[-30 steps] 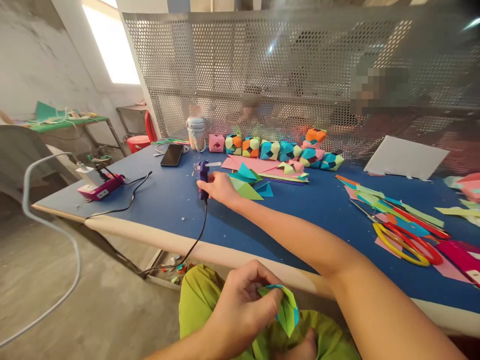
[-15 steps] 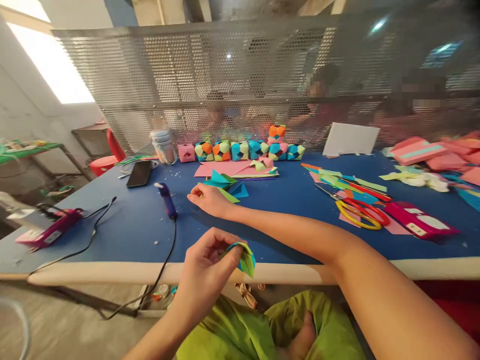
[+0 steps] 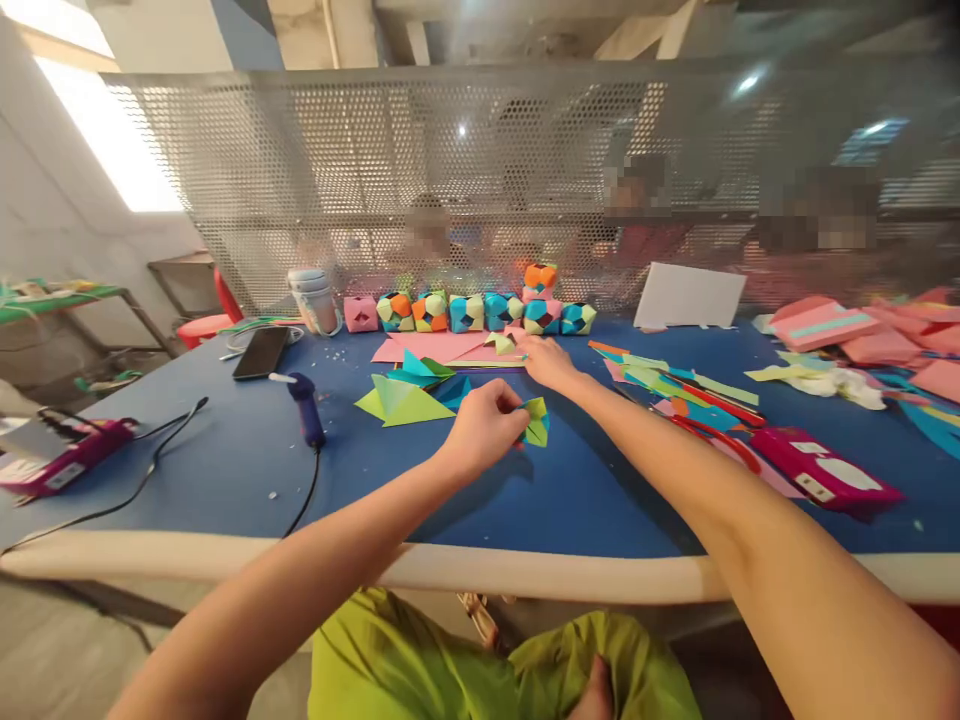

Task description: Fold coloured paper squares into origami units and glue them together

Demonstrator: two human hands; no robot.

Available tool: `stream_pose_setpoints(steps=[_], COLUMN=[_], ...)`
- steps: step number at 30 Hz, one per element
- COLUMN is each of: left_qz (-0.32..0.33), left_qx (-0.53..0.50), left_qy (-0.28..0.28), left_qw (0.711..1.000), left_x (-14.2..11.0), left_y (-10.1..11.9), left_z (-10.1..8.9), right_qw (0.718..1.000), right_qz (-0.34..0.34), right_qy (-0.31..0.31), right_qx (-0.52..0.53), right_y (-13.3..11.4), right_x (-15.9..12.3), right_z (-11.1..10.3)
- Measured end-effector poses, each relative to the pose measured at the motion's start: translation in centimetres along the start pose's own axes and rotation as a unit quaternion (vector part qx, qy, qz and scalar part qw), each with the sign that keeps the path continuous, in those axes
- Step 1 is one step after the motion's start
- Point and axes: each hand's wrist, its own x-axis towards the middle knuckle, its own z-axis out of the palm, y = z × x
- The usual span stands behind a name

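My left hand [image 3: 489, 425] is closed on a folded green and blue paper piece [image 3: 537, 422] above the blue table. My right hand [image 3: 553, 364] reaches farther back, fingers stretched out at the right end of the pink paper sheets [image 3: 427, 348]. Its fingertips are beside a small pale green folded piece [image 3: 500, 343]; whether they touch it I cannot tell. Left of my left hand lie a lime green folded paper [image 3: 405, 402] and a blue folded paper [image 3: 418, 368]. A row of coloured paper balls [image 3: 466, 313] stands behind the sheets.
A glue gun [image 3: 306, 408] with a black cord stands at the left, near a phone [image 3: 261, 353] and a cup [image 3: 315, 300]. Red-handled scissors [image 3: 720, 440], paper strips [image 3: 664, 375] and a magenta power strip [image 3: 821, 468] lie right. A perforated metal screen [image 3: 375, 150] closes the back.
My right hand has left the blue and green folded papers and moved right to the pink sheets. My left hand has moved forward and right over the table, still holding the folded piece.
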Motion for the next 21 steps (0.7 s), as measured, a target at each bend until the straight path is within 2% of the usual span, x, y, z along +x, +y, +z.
stream_pose_setpoints(steps=[6, 12, 17, 20, 21], left_qz=[-0.031, -0.076, -0.095, -0.1, -0.1], left_qx=[-0.01, -0.068, -0.107, -0.12, -0.122], left_qy=[0.049, 0.047, 0.017, 0.013, 0.011], left_qw=[0.998, 0.994, 0.99, 0.988, 0.987], left_x=[2.7, 2.2, 1.0, 0.7, 0.6], left_y=[-2.1, -2.8, -2.3, -1.8, -1.6], left_z=[-1.6, -1.8, -1.8, -1.7, -1.6], right_qw=[0.998, 0.999, 0.996, 0.971, 0.963], right_qz=[0.011, -0.008, -0.074, -0.187, -0.203], right_qy=[-0.013, 0.019, 0.044, 0.097, 0.112], right_qx=[-0.052, -0.025, 0.033, 0.117, 0.14], right_y=[1.4, 1.4, -0.3, -1.2, -1.3], right_x=[-0.2, -1.7, -6.7, -10.3, -11.2], right_z=[0.9, -0.4, -2.8, -4.0, -4.1])
